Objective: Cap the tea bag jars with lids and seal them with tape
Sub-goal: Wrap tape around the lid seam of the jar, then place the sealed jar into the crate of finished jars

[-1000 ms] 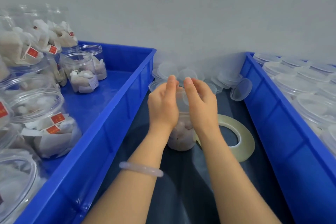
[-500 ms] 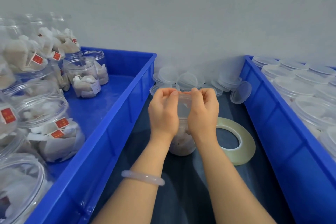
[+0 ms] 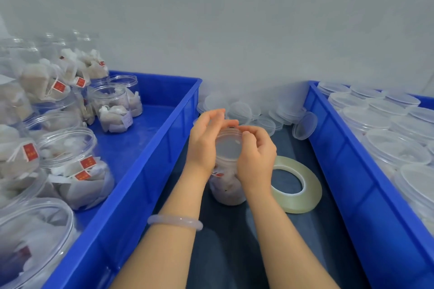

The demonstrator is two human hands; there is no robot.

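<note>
Two hands meet at the top of one jar (image 3: 227, 189), which stands upright on the dark mat (image 3: 234, 256) between two blue bins. The lid (image 3: 229, 147) lies flat across its mouth. The left hand (image 3: 206, 138) curls over the lid's far-left rim, and the right hand (image 3: 256, 155) has its fingers bent onto the near-right rim. Both grip the lid. Whether the lid is fully seated cannot be told.

The jar's long axis is vertical and directly under the grip, so any pressing would go straight down. The tape (image 3: 297, 186) lies flat on the mat just beside the jar, on its right, and the right hand is nearer to it.

Judgement: capping is in hand and sealing has not yet begun.

The left bin (image 3: 164, 145) holds open jars (image 3: 68, 162) of tea bags. The right bin (image 3: 340, 147) holds capped jars (image 3: 394, 147). Spare lids (image 3: 244, 112) are heaped against the wall (image 3: 234, 30) behind. Working room between the bins is narrow.
</note>
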